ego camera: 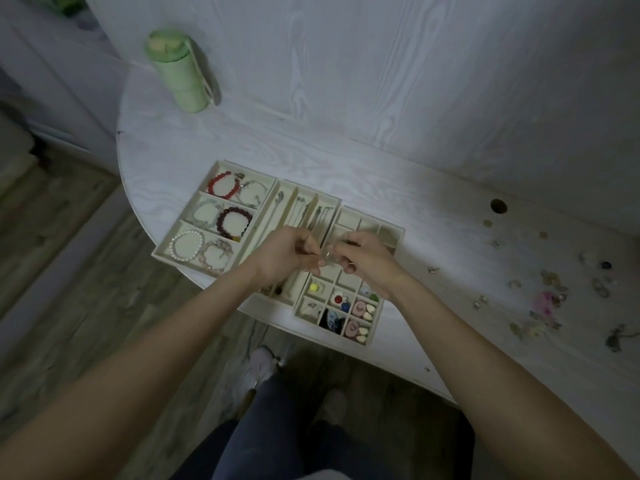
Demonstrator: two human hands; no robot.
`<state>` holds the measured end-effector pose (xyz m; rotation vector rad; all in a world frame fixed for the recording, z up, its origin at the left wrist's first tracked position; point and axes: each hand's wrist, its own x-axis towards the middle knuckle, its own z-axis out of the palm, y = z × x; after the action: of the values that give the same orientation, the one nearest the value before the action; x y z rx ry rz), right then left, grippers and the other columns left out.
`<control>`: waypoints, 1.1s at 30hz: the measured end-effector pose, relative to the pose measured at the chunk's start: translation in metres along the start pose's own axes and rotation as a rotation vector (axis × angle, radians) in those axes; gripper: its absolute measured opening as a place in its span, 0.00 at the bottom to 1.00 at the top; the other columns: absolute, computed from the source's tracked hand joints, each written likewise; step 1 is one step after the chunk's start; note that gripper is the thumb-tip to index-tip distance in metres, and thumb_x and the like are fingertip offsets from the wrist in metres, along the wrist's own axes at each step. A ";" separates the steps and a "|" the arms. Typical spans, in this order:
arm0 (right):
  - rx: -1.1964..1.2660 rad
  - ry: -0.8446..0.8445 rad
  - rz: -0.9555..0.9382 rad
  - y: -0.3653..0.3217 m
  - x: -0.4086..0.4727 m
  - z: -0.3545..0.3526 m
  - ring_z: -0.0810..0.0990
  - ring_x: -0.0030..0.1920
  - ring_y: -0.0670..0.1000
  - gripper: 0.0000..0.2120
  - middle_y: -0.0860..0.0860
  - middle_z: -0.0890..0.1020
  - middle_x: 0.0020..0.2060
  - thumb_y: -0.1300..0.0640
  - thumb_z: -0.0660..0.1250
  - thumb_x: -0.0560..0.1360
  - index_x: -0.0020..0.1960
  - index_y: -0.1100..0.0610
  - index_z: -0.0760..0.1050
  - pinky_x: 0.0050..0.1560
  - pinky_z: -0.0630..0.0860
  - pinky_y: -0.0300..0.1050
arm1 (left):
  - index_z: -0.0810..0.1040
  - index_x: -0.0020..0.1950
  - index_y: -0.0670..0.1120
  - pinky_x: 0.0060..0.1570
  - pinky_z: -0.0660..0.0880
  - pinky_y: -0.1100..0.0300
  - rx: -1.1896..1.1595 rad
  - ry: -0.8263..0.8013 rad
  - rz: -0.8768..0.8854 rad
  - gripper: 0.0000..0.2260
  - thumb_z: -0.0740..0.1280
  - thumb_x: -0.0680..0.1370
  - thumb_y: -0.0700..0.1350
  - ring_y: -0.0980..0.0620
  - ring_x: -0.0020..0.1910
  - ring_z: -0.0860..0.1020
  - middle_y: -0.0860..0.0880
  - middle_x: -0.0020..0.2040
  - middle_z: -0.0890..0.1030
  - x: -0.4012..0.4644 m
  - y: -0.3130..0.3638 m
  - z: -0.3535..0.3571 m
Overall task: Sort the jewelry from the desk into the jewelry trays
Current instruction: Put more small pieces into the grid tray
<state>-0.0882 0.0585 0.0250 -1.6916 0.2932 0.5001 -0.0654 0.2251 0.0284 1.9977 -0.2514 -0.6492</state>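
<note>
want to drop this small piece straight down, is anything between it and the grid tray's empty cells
Nothing visible. Both hands pinch the small metal piece directly above the grid tray, and the cells just below look empty.

Above the middle jewelry tray [277,206], left hand [284,256] and right hand [363,258] meeting fingertip to fingertip, pinching a small thin piece [328,255] too tiny to identify; bracelet tray [162,251] left of it, grid tray [377,318] right, loose jewelry [550,299] farther right.
</note>
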 end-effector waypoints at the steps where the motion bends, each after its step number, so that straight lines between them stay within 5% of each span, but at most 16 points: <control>1: 0.002 0.010 0.005 0.000 0.000 0.001 0.69 0.30 0.47 0.07 0.52 0.72 0.28 0.65 0.64 0.75 0.39 0.61 0.75 0.31 0.65 0.39 | 0.77 0.42 0.39 0.39 0.76 0.69 -0.025 -0.001 -0.012 0.05 0.73 0.72 0.37 0.56 0.35 0.82 0.44 0.37 0.82 0.001 -0.002 -0.002; 5: 0.003 0.003 0.009 0.003 0.002 0.005 0.69 0.30 0.46 0.06 0.53 0.73 0.32 0.67 0.63 0.75 0.41 0.60 0.75 0.31 0.65 0.39 | 0.76 0.46 0.40 0.48 0.78 0.56 -0.146 -0.084 -0.092 0.06 0.70 0.73 0.33 0.53 0.37 0.80 0.46 0.38 0.80 0.003 -0.006 -0.007; 10: -0.003 0.041 0.055 0.004 0.005 0.001 0.67 0.30 0.44 0.06 0.48 0.73 0.31 0.63 0.69 0.74 0.40 0.55 0.76 0.32 0.66 0.37 | 0.80 0.52 0.35 0.42 0.78 0.69 -0.251 -0.082 -0.185 0.07 0.68 0.74 0.33 0.61 0.33 0.81 0.47 0.40 0.81 0.009 -0.007 -0.012; 16: 0.009 0.055 0.175 0.011 0.009 -0.002 0.65 0.29 0.44 0.05 0.47 0.71 0.27 0.58 0.73 0.72 0.40 0.56 0.77 0.30 0.63 0.37 | 0.80 0.47 0.37 0.33 0.77 0.70 -0.361 0.046 -0.275 0.03 0.67 0.76 0.35 0.58 0.31 0.82 0.44 0.37 0.82 0.012 -0.016 -0.004; 19: -0.050 0.108 0.180 0.016 0.010 0.001 0.66 0.31 0.45 0.06 0.48 0.70 0.29 0.56 0.73 0.72 0.39 0.55 0.78 0.31 0.64 0.37 | 0.79 0.43 0.38 0.32 0.78 0.68 -0.283 0.136 -0.266 0.02 0.68 0.75 0.35 0.56 0.30 0.82 0.40 0.38 0.82 0.014 -0.018 0.005; 25: -0.147 0.230 0.060 0.023 0.015 0.005 0.73 0.36 0.40 0.03 0.44 0.77 0.34 0.61 0.72 0.72 0.40 0.57 0.79 0.36 0.67 0.33 | 0.82 0.39 0.47 0.50 0.73 0.68 0.024 0.137 -0.143 0.06 0.72 0.72 0.36 0.58 0.43 0.79 0.54 0.38 0.81 0.011 -0.020 0.016; 30: -0.097 0.349 0.063 0.030 0.017 0.002 0.76 0.40 0.40 0.15 0.51 0.81 0.44 0.61 0.68 0.75 0.30 0.57 0.74 0.42 0.71 0.36 | 0.79 0.38 0.48 0.47 0.71 0.74 0.108 0.096 -0.124 0.06 0.74 0.71 0.38 0.62 0.39 0.76 0.55 0.38 0.78 0.006 -0.021 0.020; 33: -0.170 0.235 0.084 0.035 0.018 -0.002 0.81 0.47 0.48 0.10 0.58 0.83 0.48 0.62 0.70 0.73 0.35 0.63 0.76 0.50 0.76 0.41 | 0.77 0.42 0.45 0.46 0.73 0.73 0.140 0.120 -0.109 0.06 0.71 0.72 0.35 0.57 0.42 0.77 0.52 0.40 0.78 0.007 -0.023 0.021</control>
<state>-0.0889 0.0519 -0.0140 -1.9136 0.5060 0.3962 -0.0732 0.2178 -0.0012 2.1883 -0.1185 -0.5915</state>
